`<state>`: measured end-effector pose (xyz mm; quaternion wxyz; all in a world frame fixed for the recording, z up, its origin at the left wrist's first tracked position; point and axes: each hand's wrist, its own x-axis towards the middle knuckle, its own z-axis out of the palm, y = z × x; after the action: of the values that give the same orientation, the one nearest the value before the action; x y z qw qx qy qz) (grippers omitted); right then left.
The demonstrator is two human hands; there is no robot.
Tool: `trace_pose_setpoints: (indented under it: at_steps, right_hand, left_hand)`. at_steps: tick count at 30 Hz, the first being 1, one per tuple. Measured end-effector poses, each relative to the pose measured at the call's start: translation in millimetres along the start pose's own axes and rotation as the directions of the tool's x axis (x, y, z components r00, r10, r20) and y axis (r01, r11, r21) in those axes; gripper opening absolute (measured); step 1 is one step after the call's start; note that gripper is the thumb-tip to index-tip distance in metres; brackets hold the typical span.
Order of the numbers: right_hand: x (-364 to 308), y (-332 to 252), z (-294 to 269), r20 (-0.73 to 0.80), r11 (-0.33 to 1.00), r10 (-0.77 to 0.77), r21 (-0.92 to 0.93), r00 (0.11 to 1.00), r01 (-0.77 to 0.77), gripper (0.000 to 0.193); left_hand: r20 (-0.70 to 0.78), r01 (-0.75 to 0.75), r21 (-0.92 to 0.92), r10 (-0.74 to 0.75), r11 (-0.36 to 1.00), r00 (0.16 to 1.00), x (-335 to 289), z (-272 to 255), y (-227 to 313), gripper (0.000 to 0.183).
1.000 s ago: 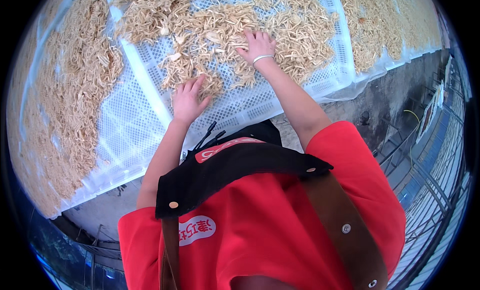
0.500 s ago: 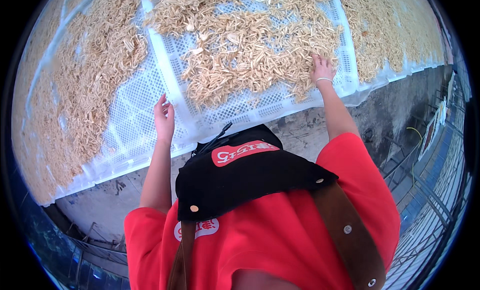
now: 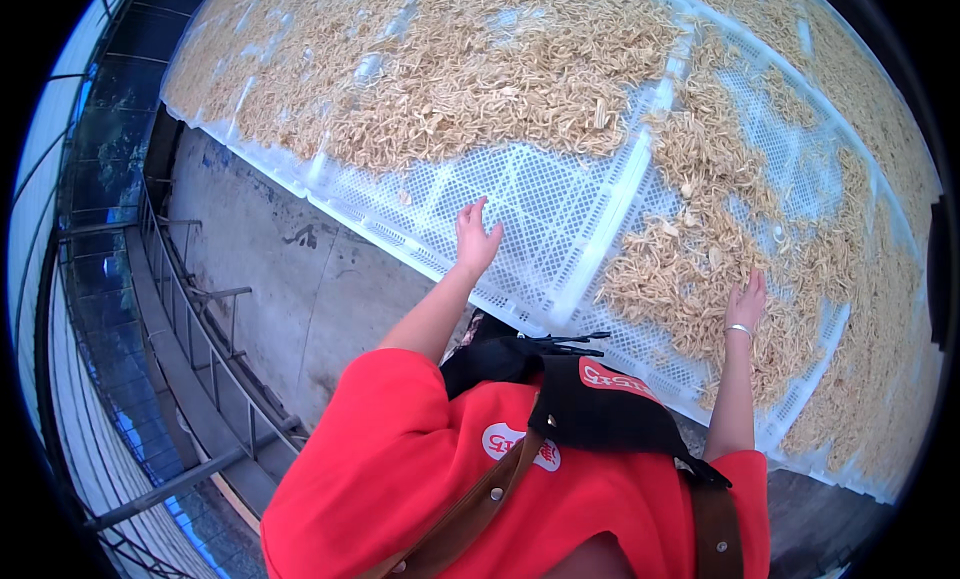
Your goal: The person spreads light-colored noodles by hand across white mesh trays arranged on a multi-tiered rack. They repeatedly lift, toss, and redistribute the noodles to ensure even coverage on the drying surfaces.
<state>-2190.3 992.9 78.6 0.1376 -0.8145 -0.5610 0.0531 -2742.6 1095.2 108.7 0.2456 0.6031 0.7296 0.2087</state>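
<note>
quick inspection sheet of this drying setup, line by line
surface: white perforated plastic trays set edge to edge, part bare mesh
job's things: pale dried strips spread in heaps
clutter: nothing seen
grippers: left hand open on bare mesh; right hand flat on strips, bracelet at wrist
cables: nothing seen
surroundings: concrete ledge, metal railing below left

Two hands were present: the left hand (image 3: 476,241) and the right hand (image 3: 746,304). At least three white perforated trays (image 3: 540,204) were visible. The pale dried strips (image 3: 480,74) were too numerous to count.
</note>
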Motion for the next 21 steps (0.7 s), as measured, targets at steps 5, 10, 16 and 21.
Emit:
trace_pose_setpoints:
  at_steps: [5,10,16,21]
  right_hand:
    - [80,-194,40,0.022,0.962,-0.242,0.136,0.970,0.237,0.056]
    - [137,-385,108,0.094,0.894,-0.432,0.175,0.897,0.412,0.060]
    - [272,-614,230,0.164,0.871,-0.490,0.055,0.856,0.488,0.061]
    - [335,-800,303,0.337,0.952,-0.301,0.048,0.892,0.302,0.071]
  left_hand:
    - [-0.224,0.260,-0.062,-0.267,0.964,0.937,90,-65,-105,0.071]
    - [-0.434,0.439,-0.174,-0.469,0.881,0.769,213,-131,-221,0.074]
    - [-0.391,0.462,-0.249,-0.525,0.851,0.756,305,-166,-294,0.069]
    - [-0.397,0.424,-0.218,-0.477,0.879,0.784,301,-152,-293,0.067]
